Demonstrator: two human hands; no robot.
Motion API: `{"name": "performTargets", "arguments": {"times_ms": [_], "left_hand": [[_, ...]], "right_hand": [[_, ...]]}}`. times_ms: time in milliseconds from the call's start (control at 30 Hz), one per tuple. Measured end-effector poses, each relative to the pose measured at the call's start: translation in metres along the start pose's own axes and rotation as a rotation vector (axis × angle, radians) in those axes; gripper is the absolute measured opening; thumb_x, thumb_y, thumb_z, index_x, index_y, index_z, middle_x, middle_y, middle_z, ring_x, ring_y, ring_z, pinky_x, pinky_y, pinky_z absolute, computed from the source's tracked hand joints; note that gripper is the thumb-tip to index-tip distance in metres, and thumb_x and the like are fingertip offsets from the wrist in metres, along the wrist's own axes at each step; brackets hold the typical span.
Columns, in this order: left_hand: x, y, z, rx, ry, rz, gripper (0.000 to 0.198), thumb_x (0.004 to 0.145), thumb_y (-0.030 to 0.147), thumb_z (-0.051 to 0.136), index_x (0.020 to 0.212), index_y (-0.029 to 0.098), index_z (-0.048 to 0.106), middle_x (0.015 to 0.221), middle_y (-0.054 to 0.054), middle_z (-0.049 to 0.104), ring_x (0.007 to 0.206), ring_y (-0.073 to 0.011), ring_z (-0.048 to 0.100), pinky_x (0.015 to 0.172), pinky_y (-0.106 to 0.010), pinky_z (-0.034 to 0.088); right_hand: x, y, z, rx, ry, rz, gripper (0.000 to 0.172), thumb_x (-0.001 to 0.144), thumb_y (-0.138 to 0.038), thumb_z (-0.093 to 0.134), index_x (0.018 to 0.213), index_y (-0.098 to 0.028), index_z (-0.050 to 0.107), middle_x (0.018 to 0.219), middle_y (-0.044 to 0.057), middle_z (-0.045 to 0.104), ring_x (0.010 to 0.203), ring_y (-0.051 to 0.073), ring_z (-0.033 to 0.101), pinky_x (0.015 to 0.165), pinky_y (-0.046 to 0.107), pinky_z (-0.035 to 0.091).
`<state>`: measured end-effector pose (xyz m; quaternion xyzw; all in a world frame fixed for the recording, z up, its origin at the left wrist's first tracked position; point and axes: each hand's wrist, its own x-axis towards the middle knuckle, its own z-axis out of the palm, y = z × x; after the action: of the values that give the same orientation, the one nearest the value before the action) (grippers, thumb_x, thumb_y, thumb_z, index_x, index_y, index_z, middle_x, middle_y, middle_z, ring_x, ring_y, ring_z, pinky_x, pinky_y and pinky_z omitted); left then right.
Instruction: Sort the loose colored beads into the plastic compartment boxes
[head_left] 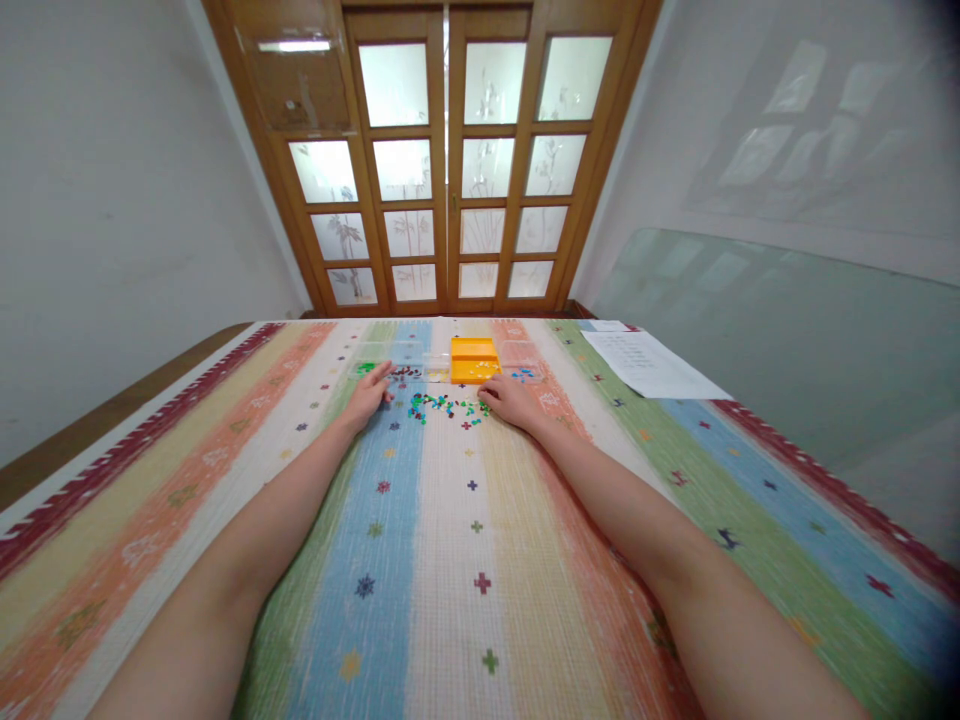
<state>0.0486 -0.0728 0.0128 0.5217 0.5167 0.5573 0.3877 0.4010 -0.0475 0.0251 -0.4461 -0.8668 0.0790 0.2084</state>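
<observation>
A loose pile of small green, blue, dark red and white pieces (442,405) lies on the cloth between my hands. My left hand (367,397) is at the pile's left, fingers apart, by a clear tray (390,350) with green pieces (366,368) and dark red pieces (406,373) in it. Nothing shows in that hand. At the pile's right end, my right hand (508,397) has its fingers bent down and drawn together; anything between the tips is too small to make out. Just beyond it stands an open orange box (474,348) with pale pieces inside.
Blue pieces (523,374) lie in another clear tray (534,352) right of the orange box. Printed paper sheets (649,365) rest on the striped tablecloth (442,560) at the far right. Wood-framed glass doors (442,130) stand behind the table, and a glass panel (787,340) leans at the right.
</observation>
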Motion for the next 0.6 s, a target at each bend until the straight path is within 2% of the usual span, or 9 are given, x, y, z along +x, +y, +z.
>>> {"name": "performTargets", "arguments": {"times_ms": [200, 333, 467, 600], "left_hand": [[-0.003, 0.004, 0.002, 0.186, -0.018, 0.067, 0.041, 0.082, 0.023, 0.064, 0.121, 0.023, 0.075, 0.122, -0.006, 0.075, 0.057, -0.0123, 0.056, 0.067, -0.033, 0.054], [-0.009, 0.006, 0.002, 0.447, -0.109, 0.188, 0.028, 0.087, 0.027, 0.063, 0.108, 0.022, 0.079, 0.1, -0.005, 0.077, 0.067, -0.0182, 0.061, 0.073, -0.034, 0.051], [-0.012, 0.006, 0.002, 0.645, -0.213, 0.338, 0.022, 0.085, 0.026, 0.062, 0.1, 0.023, 0.079, 0.095, -0.006, 0.074, 0.079, -0.0214, 0.062, 0.08, -0.034, 0.049], [-0.011, 0.007, 0.001, 0.75, -0.364, 0.421, 0.017, 0.077, 0.018, 0.062, 0.084, 0.024, 0.076, 0.086, -0.004, 0.069, 0.08, -0.0219, 0.06, 0.079, -0.034, 0.047]], "right_hand": [[0.0, 0.0, 0.0, 0.005, 0.002, -0.002, 0.025, 0.103, -0.027, 0.053, 0.105, -0.02, 0.077, 0.11, 0.009, 0.073, 0.102, 0.022, 0.063, 0.091, 0.03, 0.045], [-0.001, -0.003, -0.003, 0.002, -0.005, -0.008, 0.026, 0.103, -0.027, 0.053, 0.105, -0.019, 0.078, 0.109, 0.01, 0.073, 0.101, 0.022, 0.063, 0.091, 0.03, 0.045], [-0.001, -0.005, -0.005, -0.007, -0.014, 0.014, 0.027, 0.104, -0.03, 0.054, 0.106, -0.02, 0.079, 0.108, 0.01, 0.073, 0.099, 0.023, 0.063, 0.09, 0.031, 0.045], [-0.002, -0.007, -0.006, -0.016, -0.016, 0.004, 0.027, 0.104, -0.029, 0.054, 0.105, -0.02, 0.079, 0.108, 0.01, 0.072, 0.1, 0.023, 0.062, 0.091, 0.031, 0.045]]}}
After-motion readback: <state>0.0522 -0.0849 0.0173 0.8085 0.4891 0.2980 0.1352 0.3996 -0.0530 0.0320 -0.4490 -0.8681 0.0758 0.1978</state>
